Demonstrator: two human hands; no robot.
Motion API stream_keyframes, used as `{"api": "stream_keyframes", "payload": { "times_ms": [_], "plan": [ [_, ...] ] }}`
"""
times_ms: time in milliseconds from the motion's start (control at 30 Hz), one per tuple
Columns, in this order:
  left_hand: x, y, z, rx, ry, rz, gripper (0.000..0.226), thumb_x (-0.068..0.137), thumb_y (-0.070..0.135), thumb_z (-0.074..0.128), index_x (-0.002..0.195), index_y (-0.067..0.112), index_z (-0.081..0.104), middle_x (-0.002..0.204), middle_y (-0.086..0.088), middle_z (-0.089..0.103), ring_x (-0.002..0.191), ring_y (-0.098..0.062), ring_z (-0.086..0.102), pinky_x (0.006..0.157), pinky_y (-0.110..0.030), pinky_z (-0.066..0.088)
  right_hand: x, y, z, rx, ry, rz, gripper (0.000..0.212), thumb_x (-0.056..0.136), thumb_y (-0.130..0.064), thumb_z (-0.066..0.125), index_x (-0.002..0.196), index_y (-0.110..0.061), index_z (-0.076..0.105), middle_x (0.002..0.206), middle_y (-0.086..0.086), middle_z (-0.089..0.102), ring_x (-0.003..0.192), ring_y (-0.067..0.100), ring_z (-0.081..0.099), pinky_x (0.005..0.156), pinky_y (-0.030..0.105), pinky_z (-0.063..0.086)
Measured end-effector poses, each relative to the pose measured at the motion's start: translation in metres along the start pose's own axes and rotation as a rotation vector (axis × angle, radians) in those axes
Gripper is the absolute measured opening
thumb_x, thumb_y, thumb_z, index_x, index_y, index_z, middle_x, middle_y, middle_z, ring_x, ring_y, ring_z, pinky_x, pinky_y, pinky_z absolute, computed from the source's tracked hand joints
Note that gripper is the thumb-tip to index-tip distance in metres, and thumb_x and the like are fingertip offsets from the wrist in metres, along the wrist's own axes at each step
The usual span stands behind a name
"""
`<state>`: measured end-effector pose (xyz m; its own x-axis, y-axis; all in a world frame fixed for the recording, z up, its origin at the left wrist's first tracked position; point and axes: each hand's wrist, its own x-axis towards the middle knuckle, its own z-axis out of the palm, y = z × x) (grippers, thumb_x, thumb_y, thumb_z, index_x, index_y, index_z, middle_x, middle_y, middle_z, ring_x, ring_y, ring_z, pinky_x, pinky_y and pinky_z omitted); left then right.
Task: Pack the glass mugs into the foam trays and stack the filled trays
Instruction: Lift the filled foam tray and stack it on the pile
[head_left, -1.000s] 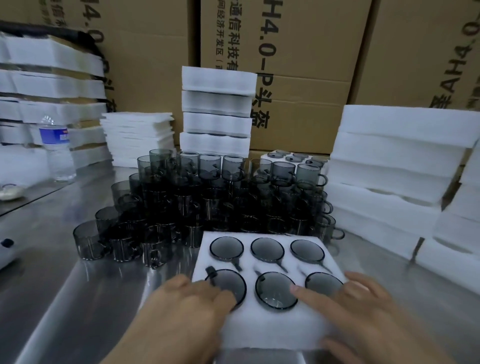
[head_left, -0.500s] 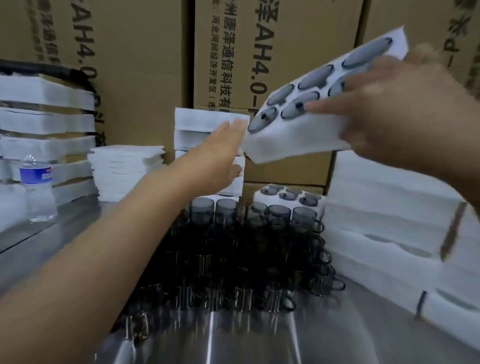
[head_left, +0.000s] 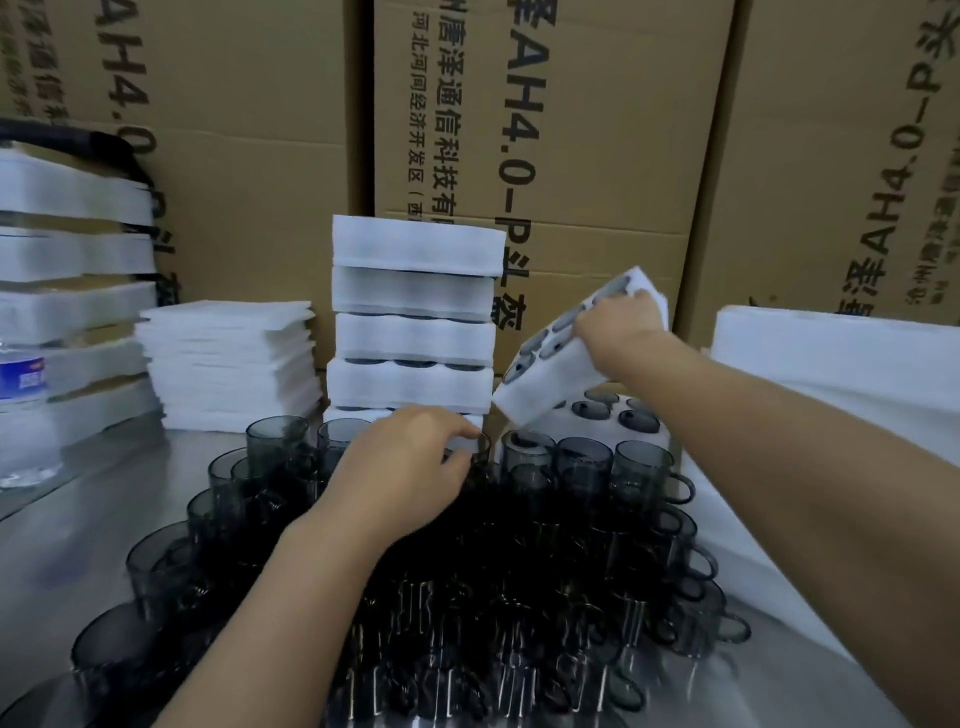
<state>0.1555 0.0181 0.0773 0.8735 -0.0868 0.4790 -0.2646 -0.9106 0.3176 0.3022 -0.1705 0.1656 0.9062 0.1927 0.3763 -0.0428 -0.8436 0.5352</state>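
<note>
Grips a tilted, filled tray (head_left: 540, 387) with the right hand (head_left: 615, 325), beside the stack (head_left: 413, 338); curls the left hand (head_left: 410, 467) over mugs (head_left: 582, 462), hold unclear.

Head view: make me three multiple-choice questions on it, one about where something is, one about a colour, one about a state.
1. Where is the bottle? A on the floor; B far left of the view; C on a chair.
2. What colour are the mugs? A smoky grey; B red; C yellow.
3. How is the tray in the right grip? A lying flat; B upside down; C tilted in the air.
Answers: 1 B, it stands upright at the left edge. 2 A, the glass is dark and see-through. 3 C, its upper end is held and its lower corner dips toward the mugs.
</note>
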Motion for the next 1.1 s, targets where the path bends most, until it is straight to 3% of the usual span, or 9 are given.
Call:
{"api": "stream_keyframes", "payload": {
  "times_ms": [100, 333, 467, 567, 667, 767, 867, 967, 1100],
  "plan": [
    [0.018, -0.006, -0.004, 0.046, -0.047, -0.036, 0.03, 0.096, 0.033, 0.048, 0.125, 0.039, 0.057, 0.134, 0.007, 0.053, 0.113, -0.014, 0.053, 0.081, -0.025, 0.038, 0.008, -0.003, 0.032, 0.19, -0.105, 0.111, 0.037, 0.088, -0.007, 0.053, 0.123, -0.016, 0.052, 0.12, 0.006, 0.058, 0.112, 0.027, 0.053, 0.088, 0.038, 0.033],
    [0.042, -0.004, -0.006, 0.105, -0.086, 0.001, 0.031, 0.096, 0.033, 0.048, 0.126, 0.036, 0.056, 0.134, 0.008, 0.054, 0.123, -0.014, 0.047, 0.09, -0.026, 0.039, 0.022, 0.003, 0.061, 0.455, -0.14, 0.303, 0.039, 0.091, 0.001, 0.048, 0.129, -0.004, 0.048, 0.129, 0.016, 0.053, 0.117, 0.032, 0.052, 0.086, 0.038, 0.044],
    [0.052, 0.007, -0.001, 0.151, -0.132, 0.006, 0.032, 0.095, 0.033, 0.048, 0.127, 0.035, 0.056, 0.136, 0.005, 0.053, 0.121, -0.017, 0.048, 0.086, -0.026, 0.038, 0.02, 0.004, 0.083, 0.572, -0.212, 0.32, 0.036, 0.092, -0.001, 0.042, 0.125, -0.007, 0.053, 0.123, 0.016, 0.057, 0.104, 0.033, 0.055, 0.083, 0.038, 0.045],
    [0.051, 0.016, 0.006, 0.144, -0.134, 0.041, 0.033, 0.095, 0.032, 0.048, 0.127, 0.033, 0.056, 0.132, 0.005, 0.056, 0.119, -0.017, 0.049, 0.088, -0.028, 0.039, 0.018, -0.004, 0.093, 0.55, -0.306, 0.317, 0.045, 0.092, 0.001, 0.039, 0.136, -0.005, 0.043, 0.135, 0.021, 0.048, 0.124, 0.04, 0.045, 0.105, 0.052, 0.036],
    [0.041, 0.024, 0.013, 0.108, -0.092, 0.072, 0.032, 0.095, 0.032, 0.047, 0.126, 0.034, 0.057, 0.13, 0.004, 0.057, 0.117, -0.018, 0.051, 0.089, -0.027, 0.04, 0.011, -0.014, 0.079, 0.456, -0.299, 0.294, 0.05, 0.091, -0.004, 0.044, 0.141, -0.01, 0.038, 0.142, 0.015, 0.037, 0.132, 0.039, 0.034, 0.112, 0.055, 0.023],
    [0.017, 0.016, 0.012, -0.01, -0.013, 0.17, 0.029, 0.095, 0.034, 0.049, 0.121, 0.039, 0.06, 0.123, 0.019, 0.058, 0.113, 0.0, 0.049, 0.089, -0.02, 0.043, -0.014, -0.015, 0.042, 0.411, -0.107, 0.21, 0.045, 0.088, -0.011, 0.048, 0.133, -0.012, 0.046, 0.13, 0.012, 0.048, 0.125, 0.033, 0.043, 0.113, 0.05, 0.021],
    [-0.022, -0.003, 0.003, -0.107, -0.002, 0.264, 0.024, 0.088, 0.052, 0.048, 0.11, 0.06, 0.054, 0.113, 0.046, 0.047, 0.107, 0.029, 0.034, 0.082, -0.001, 0.034, -0.067, 0.008, -0.002, 0.468, 0.393, 0.217, 0.032, 0.087, -0.023, 0.05, 0.118, -0.017, 0.055, 0.1, 0.006, 0.064, 0.1, 0.028, 0.056, 0.097, 0.042, 0.032],
    [-0.055, -0.024, -0.012, -0.101, -0.03, 0.23, 0.027, 0.08, 0.066, 0.042, 0.106, 0.071, 0.049, 0.115, 0.049, 0.048, 0.109, 0.025, 0.043, 0.081, -0.01, 0.043, -0.123, 0.064, -0.023, 0.405, 0.631, 0.264, 0.038, 0.086, -0.047, 0.048, 0.106, -0.018, 0.061, 0.099, 0.012, 0.057, 0.097, 0.032, 0.051, 0.078, 0.04, 0.033],
    [-0.085, -0.044, -0.031, -0.061, 0.029, 0.135, 0.039, 0.08, 0.081, 0.033, 0.108, 0.065, 0.055, 0.108, 0.046, 0.054, 0.094, 0.024, 0.054, 0.064, -0.016, 0.055, -0.141, 0.155, -0.009, 0.283, 0.099, 0.49, 0.077, 0.077, -0.071, 0.051, 0.133, -0.019, 0.045, 0.134, 0.02, 0.043, 0.123, 0.038, 0.038, 0.099, 0.045, 0.034]
  ]
}}
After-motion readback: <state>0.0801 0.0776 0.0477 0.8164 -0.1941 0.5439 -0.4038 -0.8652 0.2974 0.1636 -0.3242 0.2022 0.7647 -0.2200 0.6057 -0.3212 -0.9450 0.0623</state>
